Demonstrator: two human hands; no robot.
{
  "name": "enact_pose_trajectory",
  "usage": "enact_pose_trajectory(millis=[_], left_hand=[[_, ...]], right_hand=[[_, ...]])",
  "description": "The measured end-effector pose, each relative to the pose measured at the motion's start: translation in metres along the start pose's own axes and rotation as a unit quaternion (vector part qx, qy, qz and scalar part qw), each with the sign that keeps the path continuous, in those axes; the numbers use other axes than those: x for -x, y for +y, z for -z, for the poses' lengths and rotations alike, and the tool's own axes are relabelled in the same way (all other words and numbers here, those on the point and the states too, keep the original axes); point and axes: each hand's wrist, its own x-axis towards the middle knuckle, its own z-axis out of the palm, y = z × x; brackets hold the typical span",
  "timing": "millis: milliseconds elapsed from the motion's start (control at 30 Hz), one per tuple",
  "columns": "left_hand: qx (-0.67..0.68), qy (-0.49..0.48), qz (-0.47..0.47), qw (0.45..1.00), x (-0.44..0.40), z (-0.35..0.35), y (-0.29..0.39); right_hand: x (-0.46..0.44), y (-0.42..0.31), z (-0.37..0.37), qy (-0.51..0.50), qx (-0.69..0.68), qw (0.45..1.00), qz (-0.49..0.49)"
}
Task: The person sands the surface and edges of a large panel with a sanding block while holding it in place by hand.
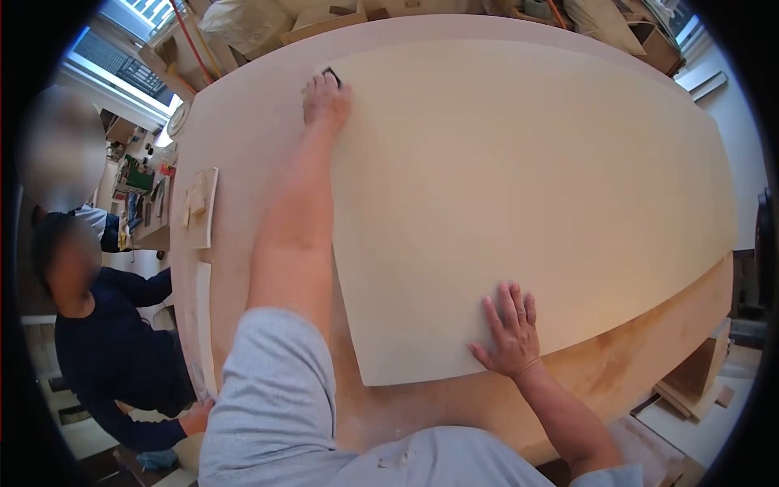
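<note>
A large, pale cream sheet (519,187) lies flat across a broad wooden table. My left arm reaches far forward, and my left hand (326,101) is closed around a small black object (332,78) at the sheet's far left corner. Only part of that object shows, so its kind is unclear. Nearer to me, my right hand (511,333) rests palm down on the near edge of the sheet, fingers spread, holding nothing.
The wooden table (251,122) extends beyond the sheet. Small wood pieces (197,197) on a board and a long pale strip (204,325) lie along its left side. A co-worker in a dark top (122,349) stands there. Boxes and bags (324,20) line the far side.
</note>
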Motion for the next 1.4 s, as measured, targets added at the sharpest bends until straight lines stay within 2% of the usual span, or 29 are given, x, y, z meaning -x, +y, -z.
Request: enact_pose_trajectory(millis=[33,100,200,300,500,600,700,767,833,933,1033,1133,1233,1333,1400], left_hand=[[0.0,0.002,-0.006,1.0,0.016,0.003,-0.002],[0.091,0.014,0.04,0.995,0.096,0.044,0.025],[0.129,0.006,0.04,0.991,0.106,0.051,0.025],[0.108,0.024,0.064,0.992,0.082,0.049,0.028],[0.098,0.001,0.077,0.992,-0.019,0.044,0.003],[0.084,0.03,0.064,0.994,-0.011,0.044,0.005],[0.085,0.06,-0.002,0.995,0.055,0.039,0.013],[0.096,0.112,-0.059,0.987,0.136,0.029,0.02],[0.085,0.111,-0.079,0.987,0.242,0.046,0.039],[0.164,0.059,-0.082,0.981,0.392,0.076,0.063],[0.202,-0.004,-0.105,0.974,0.496,0.097,0.086],[0.253,-0.045,-0.091,0.962,0.527,0.133,0.101],[0.186,-0.114,-0.077,0.973,0.516,0.159,0.106],[0.186,0.013,-0.016,0.982,0.499,0.137,0.11],[0.143,0.015,0.02,0.989,0.48,0.097,0.112]], right_hand=[[-0.001,0.001,0.0,0.009,0.001,1.0,0.001],[0.0,0.0,-0.003,0.023,-0.001,1.0,0.005],[-0.001,-0.001,-0.004,0.022,0.004,1.0,0.006],[-0.001,0.0,-0.004,0.018,-0.002,1.0,0.001],[-0.001,0.001,-0.006,0.011,-0.011,1.0,-0.005],[-0.003,-0.002,0.0,0.014,-0.018,1.0,-0.005],[-0.003,-0.002,-0.001,0.023,-0.01,1.0,-0.005],[-0.005,-0.003,-0.002,0.038,-0.007,0.999,0.0],[-0.006,-0.005,-0.004,0.051,-0.003,0.999,0.005],[-0.011,-0.008,-0.009,0.069,0.009,0.997,0.016],[-0.011,-0.007,-0.013,0.088,0.011,0.996,0.019],[-0.014,-0.009,-0.016,0.093,0.018,0.995,0.018],[-0.016,-0.009,-0.022,0.097,0.029,0.995,0.017],[-0.016,-0.011,-0.021,0.105,0.037,0.994,0.02],[-0.016,-0.009,-0.02,0.093,0.039,0.995,0.018]])
